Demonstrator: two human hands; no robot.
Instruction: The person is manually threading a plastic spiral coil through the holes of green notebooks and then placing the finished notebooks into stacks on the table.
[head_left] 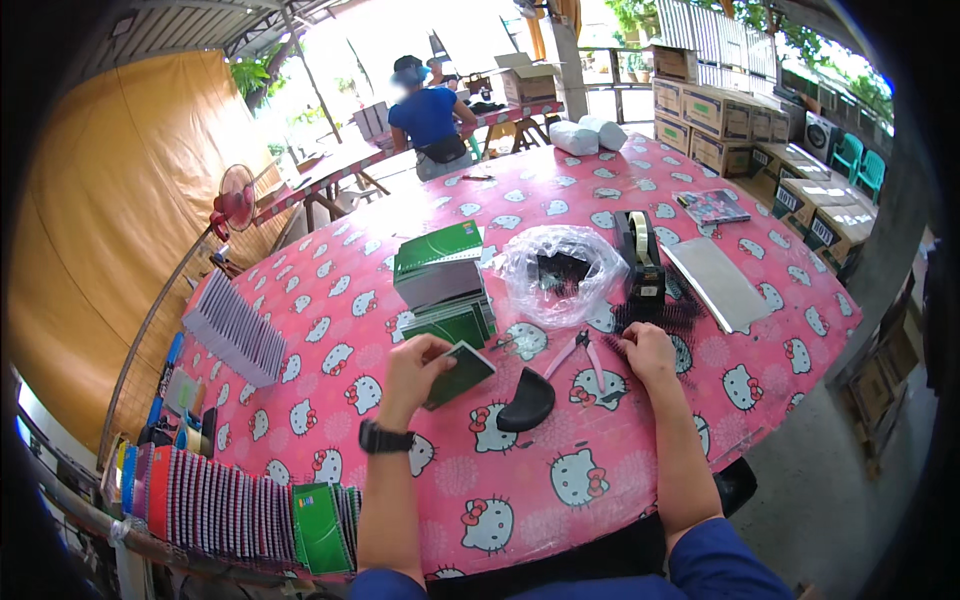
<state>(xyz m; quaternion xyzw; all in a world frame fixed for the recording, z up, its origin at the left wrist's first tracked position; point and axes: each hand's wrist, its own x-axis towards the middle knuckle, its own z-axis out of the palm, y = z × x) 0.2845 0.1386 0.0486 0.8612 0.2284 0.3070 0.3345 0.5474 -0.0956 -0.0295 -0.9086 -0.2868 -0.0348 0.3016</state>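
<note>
A pink patterned table point(535, 470) spreads beneath both hands as I watch remotely. I see the left hand point(410, 368) pinching a green notebook point(462, 378), tilted just to its right; more stacked green notebooks point(438, 280) stand beyond. The right hand point(648, 350) curls beside black coils point(682, 318); I cannot tell whether it grips one. Pink-handled pliers point(585, 346) lie between the hands.

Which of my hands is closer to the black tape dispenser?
Right. Your right hand is just on the near side of the black tape dispenser; your left hand is well off to its left, holding a green notebook.
</note>
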